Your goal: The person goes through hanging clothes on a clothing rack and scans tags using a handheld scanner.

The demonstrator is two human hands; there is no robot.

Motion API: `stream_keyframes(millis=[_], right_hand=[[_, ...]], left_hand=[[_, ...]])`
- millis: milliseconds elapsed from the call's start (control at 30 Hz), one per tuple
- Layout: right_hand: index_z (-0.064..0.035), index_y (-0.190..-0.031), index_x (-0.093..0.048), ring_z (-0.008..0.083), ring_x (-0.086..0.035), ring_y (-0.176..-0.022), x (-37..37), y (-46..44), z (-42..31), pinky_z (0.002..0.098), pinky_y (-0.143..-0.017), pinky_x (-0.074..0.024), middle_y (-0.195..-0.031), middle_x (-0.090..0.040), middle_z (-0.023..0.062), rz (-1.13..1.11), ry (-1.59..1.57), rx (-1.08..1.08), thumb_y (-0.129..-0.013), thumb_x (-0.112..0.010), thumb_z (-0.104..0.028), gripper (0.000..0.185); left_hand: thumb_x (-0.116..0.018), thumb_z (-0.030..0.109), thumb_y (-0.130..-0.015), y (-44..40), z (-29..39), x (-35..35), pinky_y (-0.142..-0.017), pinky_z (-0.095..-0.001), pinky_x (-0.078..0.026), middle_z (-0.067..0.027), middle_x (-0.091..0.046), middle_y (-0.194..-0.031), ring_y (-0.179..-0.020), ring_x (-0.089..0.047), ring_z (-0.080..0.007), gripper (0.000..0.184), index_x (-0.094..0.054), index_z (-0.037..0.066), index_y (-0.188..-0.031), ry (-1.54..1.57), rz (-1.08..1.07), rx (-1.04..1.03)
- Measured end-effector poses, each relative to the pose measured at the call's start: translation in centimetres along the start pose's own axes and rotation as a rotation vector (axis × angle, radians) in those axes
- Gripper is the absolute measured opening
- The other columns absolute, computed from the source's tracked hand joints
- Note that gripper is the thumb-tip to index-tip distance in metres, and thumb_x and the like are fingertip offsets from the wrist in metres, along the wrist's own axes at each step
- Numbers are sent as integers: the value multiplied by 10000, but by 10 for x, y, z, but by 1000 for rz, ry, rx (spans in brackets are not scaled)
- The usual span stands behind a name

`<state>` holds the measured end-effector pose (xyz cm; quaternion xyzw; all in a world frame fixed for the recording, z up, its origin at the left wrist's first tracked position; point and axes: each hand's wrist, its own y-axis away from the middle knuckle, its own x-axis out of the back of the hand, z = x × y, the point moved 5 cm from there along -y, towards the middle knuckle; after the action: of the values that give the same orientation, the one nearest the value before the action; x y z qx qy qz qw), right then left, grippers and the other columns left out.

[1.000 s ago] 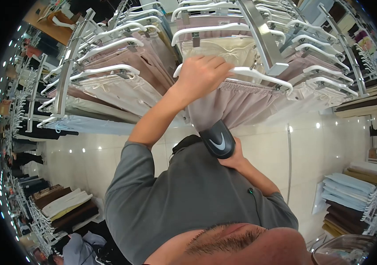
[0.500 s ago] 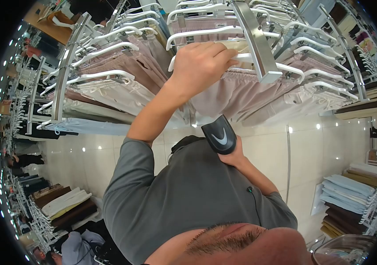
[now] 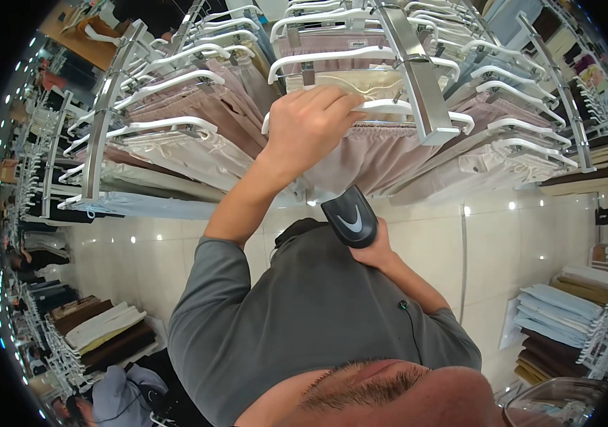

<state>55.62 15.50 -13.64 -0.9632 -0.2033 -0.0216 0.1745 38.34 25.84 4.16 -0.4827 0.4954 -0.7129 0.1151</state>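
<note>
One dark handheld device [image 3: 350, 217] sits in the right hand [image 3: 375, 249], whose fingers seem wrapped around its underside, though they are mostly hidden, near the front of the grey shirt [image 3: 318, 292]. Beyond it, to the left, the left hand [image 3: 309, 124] grips a white hanger [image 3: 393, 107], fingers curled over its bar. Pale pink trousers [image 3: 382, 149] hang beneath, close to the near end of a metal display arm [image 3: 421, 96]. Farther back, a cream garment [image 3: 343, 82] hangs under another hanger [image 3: 336, 57].

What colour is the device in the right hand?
The device is black with a light grey curved mark, best seen in the head view.
</note>
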Motion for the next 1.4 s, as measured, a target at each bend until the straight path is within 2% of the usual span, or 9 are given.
stream_keyframes(millis=[300, 400, 467, 600, 667, 1100, 1200, 1267, 1400], right_hand=[[34, -1213, -620, 202, -698, -916, -4, 3, 15, 316, -853, -527, -1010, -731, 143, -37, 19, -144, -731, -730, -18, 497], [45, -1169, -631, 180, -692, -906, -3, 4, 18, 317, -841, -528, -994, -738, 132, 27, 65, -212, -769, -753, -28, 425], [52, -1089, -658, 155, -681, -894, 3, 5, 28, 310, -824, -527, -965, -739, 105, 182, -50, -392, -827, -770, -51, 303], [39, -1015, -695, 117, -661, -888, 7, 3, 29, 286, -815, -512, -945, -730, 60, 279, -94, -426, -892, -745, -54, 162], [39, -1036, -692, 111, -660, -898, 4, 6, 35, 278, -823, -505, -965, -730, 62, 261, -145, -456, -897, -737, -45, 168], [52, -1065, -683, 118, -664, -914, -17, 6, 30, 269, -840, -502, -991, -730, 73, 320, -183, -369, -893, -742, -42, 204], [48, -1067, -681, 118, -657, -910, -23, 7, 27, 265, -839, -498, -980, -724, 65, 324, -173, -360, -894, -742, -44, 205], [47, -1066, -678, 116, -651, -904, -30, 8, 28, 263, -838, -496, -972, -719, 58, 318, -160, -359, -897, -742, -48, 205], [39, -1055, -665, 98, -618, -869, -48, 13, 31, 255, -801, -483, -943, -692, 33, 290, -163, -450, -908, -739, -69, 197]], left_hand=[[-804, 187, -785, 3, 1, 11, -638, -326, -512, -4, -698, -859, -740, -658, -205, 203, -758, 127, -973, 29, -73, 92], [-798, 127, -785, 14, -6, 21, -716, -344, -523, -37, -699, -918, -838, -661, -236, 227, -756, 104, -1008, 23, -110, 127], [-785, 51, -789, 28, -15, 28, -789, -343, -522, -80, -695, -985, -895, -657, -253, 291, -745, 83, -1076, 116, -46, 250], [-773, 64, -824, 54, -24, 34, -810, -339, -519, -97, -686, -1038, -902, -642, -266, 313, -719, 63, -1133, 266, -14, 450], [-750, 49, -856, 65, -26, 37, -824, -319, -511, -111, -681, -1041, -911, -644, -237, 322, -699, 44, -1175, 369, 39, 606], [-684, 38, -929, 144, -37, 45, -799, -288, -524, -76, -682, -1017, -900, -654, -151, 251, -687, 26, -1180, 437, 86, 883], [-672, 47, -945, 161, -36, 46, -806, -287, -526, -69, -687, -1016, -897, -659, -150, 239, -687, 32, -1182, 460, 70, 946], [-657, 65, -967, 172, -33, 44, -869, -295, -522, -68, -675, -1066, -992, -653, -151, 271, -661, 46, -1238, 527, -19, 958], [-649, 54, -964, 188, -22, 45, -854, -290, -520, -67, -675, -1038, -958, -654, -142, 240, -681, 44, -1202, 601, -87, 958]])
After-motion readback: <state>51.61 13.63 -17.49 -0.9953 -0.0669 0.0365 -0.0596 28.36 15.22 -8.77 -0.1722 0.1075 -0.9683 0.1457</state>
